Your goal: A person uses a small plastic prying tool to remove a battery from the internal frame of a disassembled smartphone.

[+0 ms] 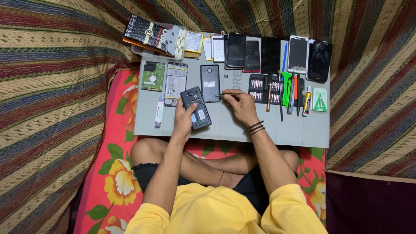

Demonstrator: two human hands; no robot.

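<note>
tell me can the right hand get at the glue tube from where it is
Probably yes. The right hand rests on the grey mat, and the glue tube lies farther right past the row of tools. Nothing covers the tube, but the hand holds tweezers.

The left hand [183,121] is covering part of the phone [196,108] (its lower left edge); the tool [226,94] tip is looking too small to identify.

A dark phone [196,108] with its back cover off shows a pale battery label and a round camera lens; it sits tilted above the grey mat [303,130]. A thin metal tool [226,94] (tweezers or a pick, hard to tell) points left, just beside it.
</note>
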